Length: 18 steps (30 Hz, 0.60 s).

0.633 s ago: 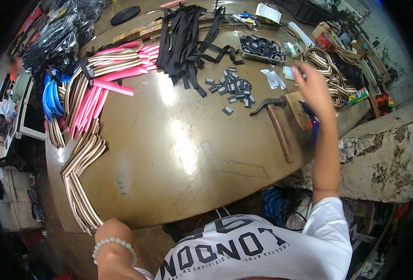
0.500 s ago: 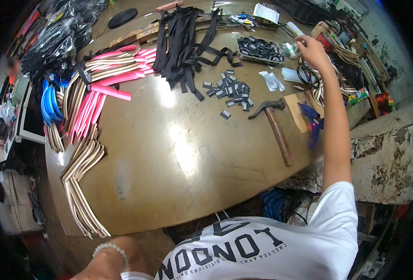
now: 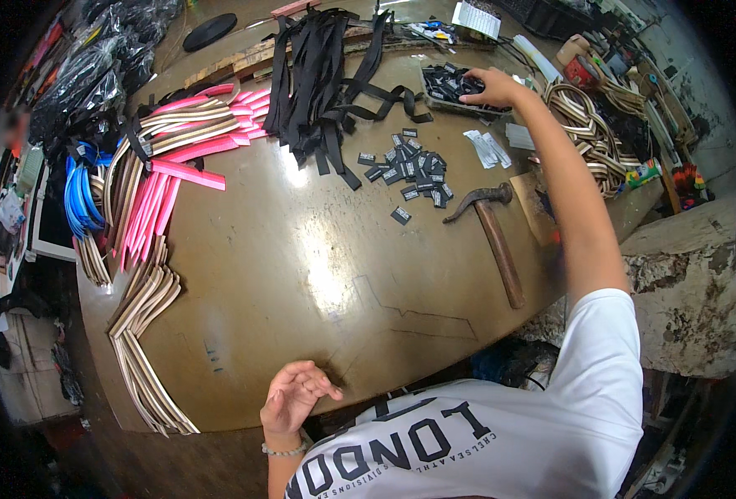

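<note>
My right hand [image 3: 494, 88] reaches over a shallow tray [image 3: 459, 107] heaped with small black labels [image 3: 444, 81]. Its thumb and fingers are apart at the right side of the heap, and nothing shows held in them. Near the front edge of the table, my left hand [image 3: 295, 394] is raised with the palm turned up, its fingers loosely bent and empty. A loose pile of the same black labels [image 3: 413, 166] lies on the table in front of the tray. Right of that pile rests a claw hammer [image 3: 497, 237] with a wooden handle.
Black straps [image 3: 305, 91] hang over the far table [image 3: 260, 274]. Pink strips [image 3: 147, 208], a blue bundle [image 3: 81, 195] and brown-and-cream strips [image 3: 147, 308] lie along the left. White packets [image 3: 486, 150] sit right of the labels; coiled cream strips [image 3: 580, 116] lie at the right edge.
My right hand has moved left from the coiled things at the far right to the tray of labels. My left hand has risen from below to the table's front edge.
</note>
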Motion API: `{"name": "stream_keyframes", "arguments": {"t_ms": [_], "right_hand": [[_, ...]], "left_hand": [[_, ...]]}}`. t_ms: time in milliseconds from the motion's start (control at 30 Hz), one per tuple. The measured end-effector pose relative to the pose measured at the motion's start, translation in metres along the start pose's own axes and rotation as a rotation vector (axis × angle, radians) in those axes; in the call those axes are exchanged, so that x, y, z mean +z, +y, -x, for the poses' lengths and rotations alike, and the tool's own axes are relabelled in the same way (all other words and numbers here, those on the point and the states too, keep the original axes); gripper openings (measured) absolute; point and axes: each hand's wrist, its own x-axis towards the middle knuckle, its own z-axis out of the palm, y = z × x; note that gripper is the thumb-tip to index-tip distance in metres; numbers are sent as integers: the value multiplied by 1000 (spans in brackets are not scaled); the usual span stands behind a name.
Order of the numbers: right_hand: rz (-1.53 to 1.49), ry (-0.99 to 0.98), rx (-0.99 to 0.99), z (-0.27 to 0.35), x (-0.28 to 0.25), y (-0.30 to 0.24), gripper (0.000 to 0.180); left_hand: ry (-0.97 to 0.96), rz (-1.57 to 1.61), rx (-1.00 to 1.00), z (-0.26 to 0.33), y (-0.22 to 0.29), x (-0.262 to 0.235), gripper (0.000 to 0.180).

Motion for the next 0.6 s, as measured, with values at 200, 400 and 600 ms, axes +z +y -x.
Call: {"name": "stream_keyframes", "arguments": {"t_ms": [200, 400, 600], "right_hand": [[63, 44, -44, -10, 8, 7, 36], [-4, 282, -10, -5, 5, 12, 26], [-106, 121, -164, -16, 3, 33, 41]], "left_hand": [[14, 85, 88, -4, 2, 6, 54], [57, 55, 69, -3, 1, 4, 52], [28, -48, 70, -4, 2, 3, 46]]}}
